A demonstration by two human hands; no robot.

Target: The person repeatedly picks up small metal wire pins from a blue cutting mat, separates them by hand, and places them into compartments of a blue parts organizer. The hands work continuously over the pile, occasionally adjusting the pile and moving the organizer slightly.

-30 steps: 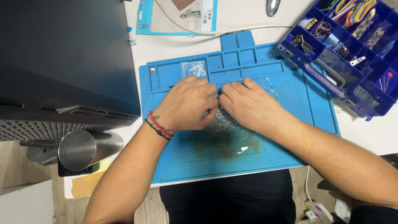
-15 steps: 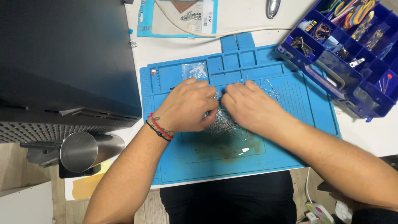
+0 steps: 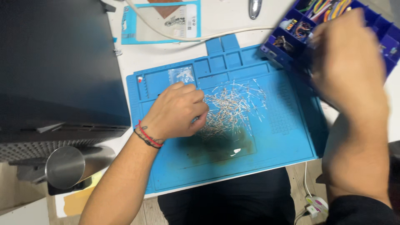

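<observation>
The loose heap of thin silver metal pins (image 3: 231, 109) is lying scattered across the middle of the mat, just right of the left hand. The large black box-shaped case (image 3: 58, 62) is standing along the left of the white bench (image 3: 162, 52), and the wide blue silicone work mat (image 3: 275, 137) is lying beside it, its moulded compartments running along the far edge. The dark blue plastic organiser box (image 3: 273, 46), full of small coloured parts, is sitting at the mat's far right corner. The right hand (image 3: 348, 62) is hanging over that organiser, well apart from the pins and blurred by motion, so I cannot tell how its grip is standing. The left hand (image 3: 177, 110) is resting on the mat with its fingers curled down into the heap's left edge; whether its grip is pinching any pins is hidden under the knuckles. The brushed steel cylinder (image 3: 66, 166) is lying at the near left corner, and the small clear plastic bag (image 3: 180, 75) is sitting in a far compartment. As a judgement, such fine pins are asking for a light touch: pressing them flat, sliding a few clear of the tangle, and pinching close to the mat.
</observation>
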